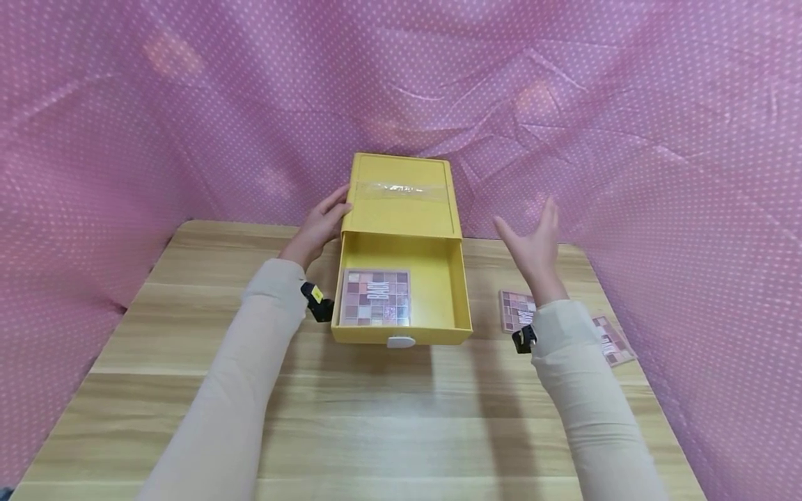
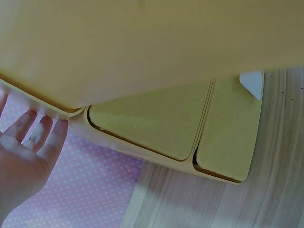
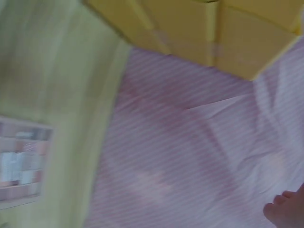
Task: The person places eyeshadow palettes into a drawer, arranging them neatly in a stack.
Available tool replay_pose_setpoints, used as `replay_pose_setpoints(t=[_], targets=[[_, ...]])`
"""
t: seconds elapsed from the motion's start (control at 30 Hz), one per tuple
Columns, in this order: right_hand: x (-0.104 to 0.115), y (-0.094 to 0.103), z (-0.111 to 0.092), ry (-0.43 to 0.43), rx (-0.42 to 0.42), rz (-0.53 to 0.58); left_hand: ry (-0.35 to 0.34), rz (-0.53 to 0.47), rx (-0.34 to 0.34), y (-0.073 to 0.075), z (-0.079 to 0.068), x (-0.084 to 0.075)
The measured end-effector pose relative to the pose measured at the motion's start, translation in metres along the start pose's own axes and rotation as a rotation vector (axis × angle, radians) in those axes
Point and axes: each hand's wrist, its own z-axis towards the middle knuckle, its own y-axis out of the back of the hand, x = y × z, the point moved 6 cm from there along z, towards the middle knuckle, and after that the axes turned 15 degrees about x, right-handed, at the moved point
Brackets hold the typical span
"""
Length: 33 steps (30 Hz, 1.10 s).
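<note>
The step in hand seems to be work at the opened top drawer [image 1: 438,296] of the yellow drawer unit [image 1: 406,214], which stands on the far part of the worktop [image 1: 388,424]. The left hand [image 1: 321,228] has its fingers rather straight and touches the unit's left side, probably for steadying. The right hand [image 1: 536,247] is in the air, right of the unit, with fingers spread and holding nothing. One palette [image 1: 376,299] lies in the drawer, at left; the nearer palette [image 1: 515,311] and the farther-right palette [image 1: 614,342] lie on the worktop, at right, partly hidden. A next move with either would call, I judge, for lowering the right hand and pinching its thin edge.
</note>
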Motion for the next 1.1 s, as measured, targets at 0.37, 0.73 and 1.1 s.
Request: replay_pose_setpoints(t=[0.37,0.73,1.1], targets=[[-0.063,-0.006,-0.008,-0.152,-0.109,0.021,-0.003,-0.004,-0.012,0.002,0.002,0.001],[-0.11,-0.018,-0.023,-0.251,-0.116,-0.011,-0.011,0.002,0.0,0.003,0.004,0.0],[-0.148,-0.035,-0.039,-0.338,-0.09,-0.044,-0.01,0.007,-0.002,0.005,0.005,-0.001]])
